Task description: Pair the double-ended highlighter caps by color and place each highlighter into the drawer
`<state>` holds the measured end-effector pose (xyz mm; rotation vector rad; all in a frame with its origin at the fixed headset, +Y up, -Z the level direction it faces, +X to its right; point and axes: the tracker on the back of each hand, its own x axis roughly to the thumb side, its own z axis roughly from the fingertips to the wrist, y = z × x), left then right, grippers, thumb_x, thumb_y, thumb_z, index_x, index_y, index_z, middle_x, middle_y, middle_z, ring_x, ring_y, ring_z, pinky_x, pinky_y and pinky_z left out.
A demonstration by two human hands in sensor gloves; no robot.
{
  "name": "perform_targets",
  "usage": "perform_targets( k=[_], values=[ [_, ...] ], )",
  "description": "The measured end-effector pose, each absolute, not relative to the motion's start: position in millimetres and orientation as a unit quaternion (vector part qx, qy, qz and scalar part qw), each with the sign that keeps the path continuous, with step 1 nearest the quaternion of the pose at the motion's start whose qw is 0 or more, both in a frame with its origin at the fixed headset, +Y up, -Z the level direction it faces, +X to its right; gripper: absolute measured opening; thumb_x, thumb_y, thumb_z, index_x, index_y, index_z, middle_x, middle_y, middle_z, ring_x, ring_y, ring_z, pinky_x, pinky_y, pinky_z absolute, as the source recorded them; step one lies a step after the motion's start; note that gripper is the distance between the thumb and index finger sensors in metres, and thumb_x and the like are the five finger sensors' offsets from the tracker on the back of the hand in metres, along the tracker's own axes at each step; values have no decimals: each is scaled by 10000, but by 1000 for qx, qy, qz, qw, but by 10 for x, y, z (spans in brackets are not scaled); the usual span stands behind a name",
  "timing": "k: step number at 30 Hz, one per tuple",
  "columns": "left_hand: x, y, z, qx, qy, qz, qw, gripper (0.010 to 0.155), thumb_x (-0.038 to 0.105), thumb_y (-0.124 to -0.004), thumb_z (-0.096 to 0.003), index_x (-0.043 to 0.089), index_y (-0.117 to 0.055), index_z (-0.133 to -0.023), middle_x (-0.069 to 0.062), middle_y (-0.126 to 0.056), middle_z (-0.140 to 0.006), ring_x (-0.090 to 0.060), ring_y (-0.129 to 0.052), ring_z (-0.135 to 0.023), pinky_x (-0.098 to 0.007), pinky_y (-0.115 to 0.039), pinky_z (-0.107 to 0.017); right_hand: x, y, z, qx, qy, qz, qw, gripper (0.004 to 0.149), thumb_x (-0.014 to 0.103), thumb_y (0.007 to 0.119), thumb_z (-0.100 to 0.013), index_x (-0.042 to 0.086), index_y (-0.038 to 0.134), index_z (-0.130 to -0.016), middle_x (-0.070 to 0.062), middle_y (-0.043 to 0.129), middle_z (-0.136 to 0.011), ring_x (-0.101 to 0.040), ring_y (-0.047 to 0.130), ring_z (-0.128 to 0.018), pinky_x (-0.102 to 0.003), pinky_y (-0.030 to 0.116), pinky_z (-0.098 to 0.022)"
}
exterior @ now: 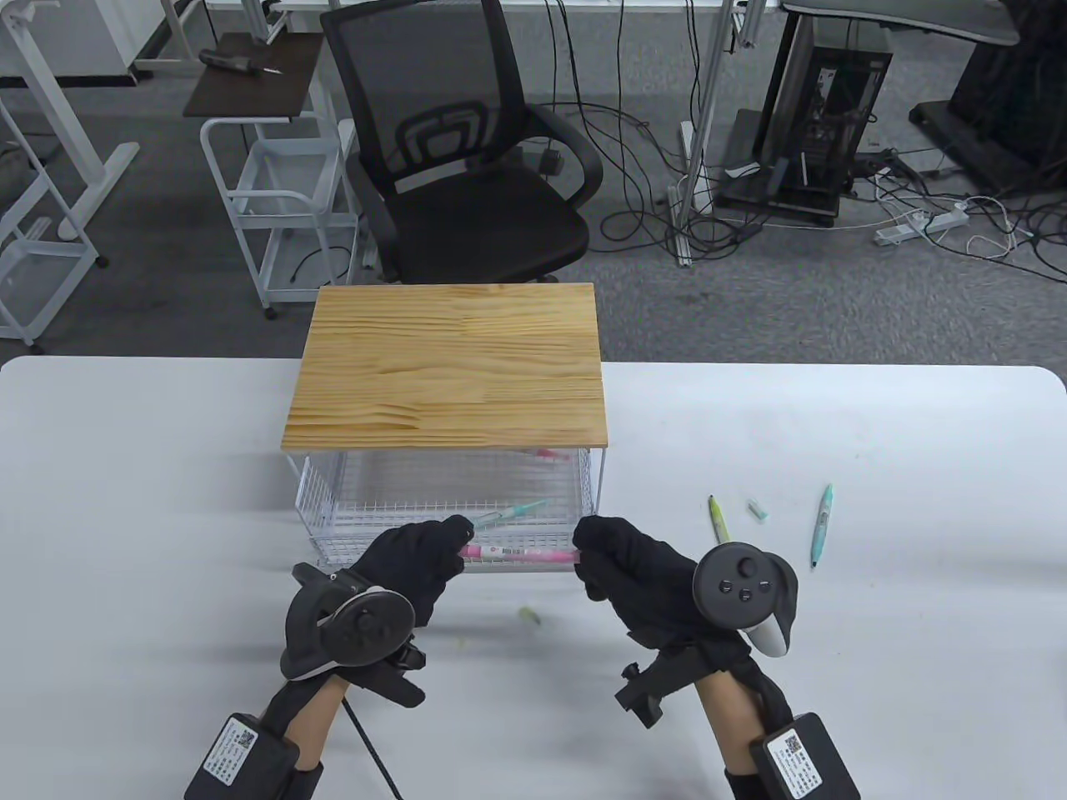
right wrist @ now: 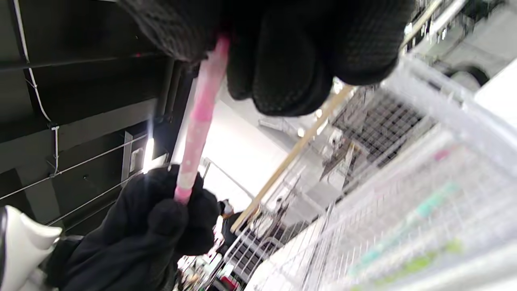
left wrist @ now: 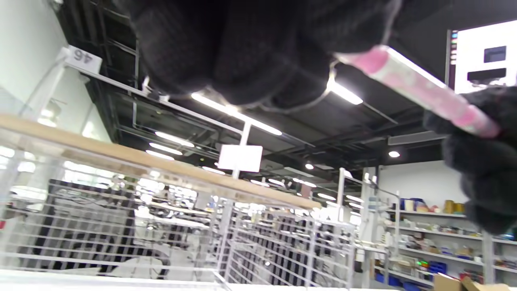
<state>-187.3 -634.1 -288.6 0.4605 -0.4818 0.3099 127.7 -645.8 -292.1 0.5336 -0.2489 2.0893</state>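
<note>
Left hand (exterior: 408, 567), right hand (exterior: 633, 575) pinch pink highlighter (exterior: 521, 552) ends.

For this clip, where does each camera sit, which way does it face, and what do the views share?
Table view: high, looking down; both gloved hands, left hand and right hand, at the wire drawer.
Left wrist view: low, tilted upward; left glove on top.
Right wrist view: tilted upward, near sideways; both gloves.
Shared by all: the pink highlighter, gripped at both ends.
</note>
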Motion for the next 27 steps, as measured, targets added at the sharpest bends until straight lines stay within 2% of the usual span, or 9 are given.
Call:
perform_targets(
  k=[4,7,12,16,22,27],
  values=[
    [-2045,-6355,-3056,223,-166,152,949,478,349,-656,-505,343,-621,-982,35,-890,-885,-77,-956,-634,-384,-857,-629,1466,-6386,-2929,193,-129,843,485,443,385,684,-582,217,649,-991,-90,879,-817,-198,983,-588,-569,853,-494],
    [-2082,-6465,-3271,176,-108,142,968,476,355,-655,-509,367,-620,-984,52,-873,-930,-119,-933,-747,-425,-802,-687,1563,-6357,-2942,177,-146,835,500,449,392,685,-583,211,653,-993,-104,878,-816,-209,982,-587,-578,844,-494],
    [-1989,-6674,-3583,109,-37,82,990,473,369,-643,-506,394,-621,-977,75,-884,-944,-141,-917,-800,-450,-777,-704,1619,-6335,-2939,170,-166,844,481,437,390,683,-584,217,662,-984,-92,884,-806,-199,984,-579,-572,849,-488],
    [-1964,-6854,-3800,35,19,31,999,480,375,-642,-501,426,-631,-978,72,-906,-959,-188,-902,-863,-530,-725,-735,1646,-6324,-2934,174,-164,839,488,438,395,683,-584,217,667,-984,-93,884,-807,-203,984,-581,-575,845,-492],
    [-1918,-7050,-3947,-34,49,-29,998,508,392,-667,-464,431,-692,-969,40,-960,-953,-233,-917,-891,-631,-718,-695,1683,-6303,-2932,172,-170,836,493,439,400,681,-584,220,666,-985,-91,883,-811,-205,982,-587,-575,844,-495],
    [-1915,-7038,-3971,-43,57,-28,997,508,399,-676,-466,422,-714,-971,28,-964,-961,-244,-908,-907,-648,-698,-705,1679,-6312,-2949,171,-164,835,496,442,401,681,-585,218,664,-987,-93,881,-814,-208,982,-588,-576,842,-497]
  ],
)
